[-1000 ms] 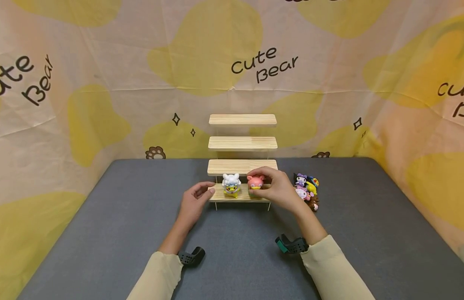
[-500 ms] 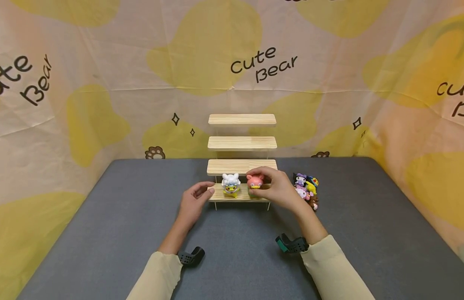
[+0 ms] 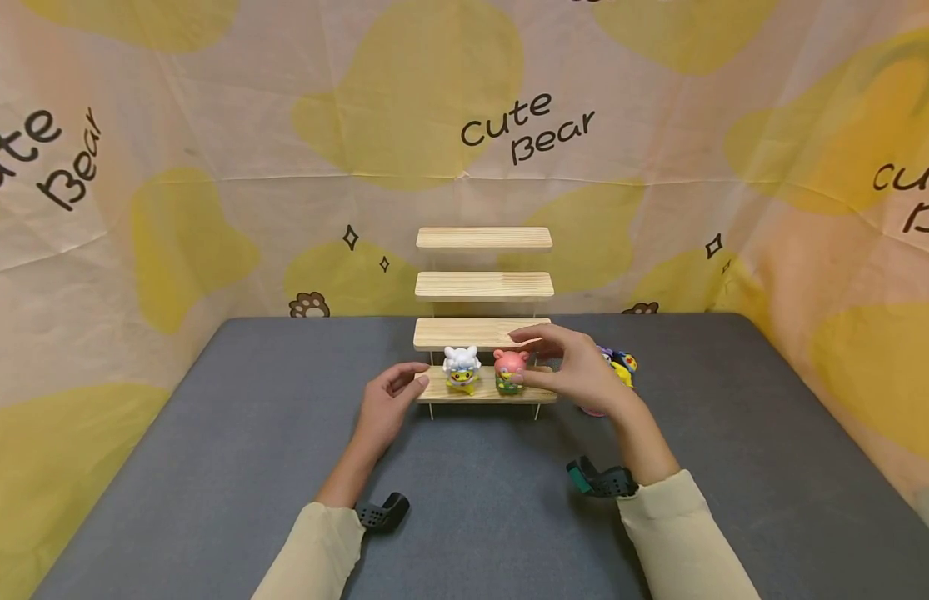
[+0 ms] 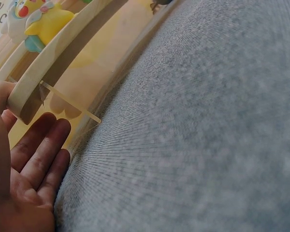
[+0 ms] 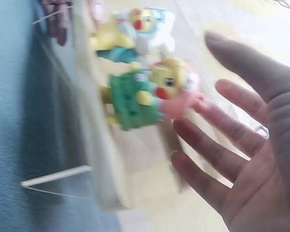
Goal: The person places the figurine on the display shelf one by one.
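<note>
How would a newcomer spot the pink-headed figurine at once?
On the grey table, find the tiered wooden stand. On its lowest shelf, the pink-headed figurine stands beside the white-hooded yellow figurine, nearer the right hand. Its green body and pink head set it apart from that neighbour.

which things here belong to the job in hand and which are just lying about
Job in hand:
wooden stand
pink-headed figure, standing on its lowest level
white-and-yellow figure, beside it
piled figures, partly hidden, probably waiting their turn

Just there:
grey table, underneath
printed cloth, behind
wristbands, worn
</note>
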